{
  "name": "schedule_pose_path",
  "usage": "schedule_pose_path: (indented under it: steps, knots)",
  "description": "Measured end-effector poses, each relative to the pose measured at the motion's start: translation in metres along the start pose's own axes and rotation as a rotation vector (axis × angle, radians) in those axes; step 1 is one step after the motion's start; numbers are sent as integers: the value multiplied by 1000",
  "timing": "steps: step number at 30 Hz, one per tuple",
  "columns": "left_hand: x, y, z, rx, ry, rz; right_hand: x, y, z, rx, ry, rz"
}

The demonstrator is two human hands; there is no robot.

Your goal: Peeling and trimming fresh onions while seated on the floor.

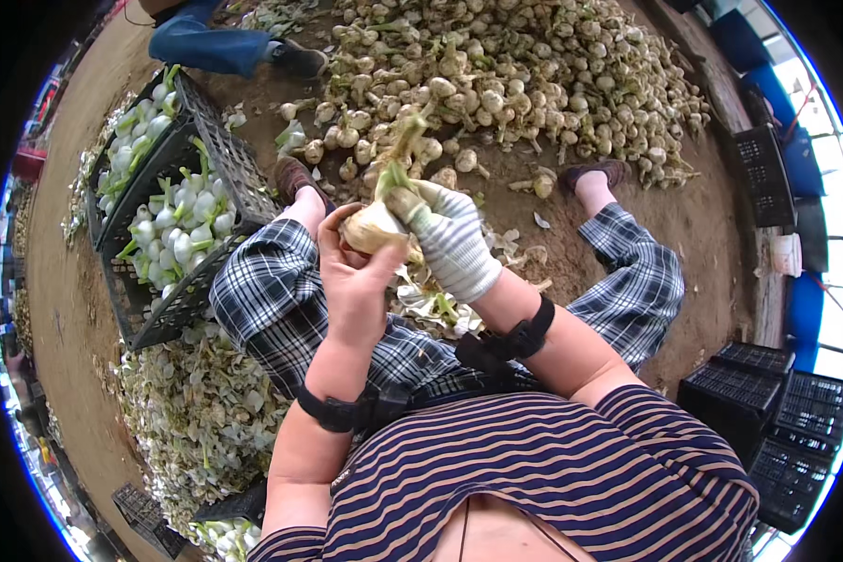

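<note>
A garlic bulb (374,228) with a thick green and brown stalk is held between both my hands, above my lap. My bare left hand (358,270) cups the bulb, its thumb against the lower side; part of the dry skin is off and white shows at the top. My right hand (449,235), in a striped knit glove, grips the base of the stalk beside the bulb. Loose garlic peelings (439,305) lie on the ground between my legs. Past my hands spreads a large heap of unpeeled garlic bulbs (492,98).
Black plastic crates (228,158) of cleaned white garlic stand tilted at my left. Below them is a big pile of peelings (204,414). Another person's leg (207,42) is at the upper left. More black crates (734,386) are stacked at the right, near a white bucket (787,254).
</note>
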State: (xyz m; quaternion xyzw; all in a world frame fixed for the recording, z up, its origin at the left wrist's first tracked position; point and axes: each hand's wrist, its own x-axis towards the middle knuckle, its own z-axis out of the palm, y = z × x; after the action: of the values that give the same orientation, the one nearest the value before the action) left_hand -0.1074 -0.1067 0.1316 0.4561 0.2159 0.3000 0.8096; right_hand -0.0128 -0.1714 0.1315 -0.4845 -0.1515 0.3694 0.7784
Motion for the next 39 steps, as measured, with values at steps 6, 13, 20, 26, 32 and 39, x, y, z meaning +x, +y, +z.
schedule_pose_path:
  steps: [6,13,20,26,32,39]
  knots:
    - [11,3,-31,-626,-223,-625,-9,-5,0,-471,56,-233]
    - [8,-6,-29,-49,-130,-275,-11,-43,-19,-676,-128,-102]
    - [8,3,-28,267,-257,-159,-14,-41,-27,-609,-147,-14]
    - [1,10,-33,10,-311,-449,2,-32,-63,-1303,-107,-596]
    - [0,0,-28,-285,-199,-346,11,-50,-80,-1948,-13,-766]
    - [10,-5,-17,-211,-256,-203,-20,-48,-40,-781,-153,-2]
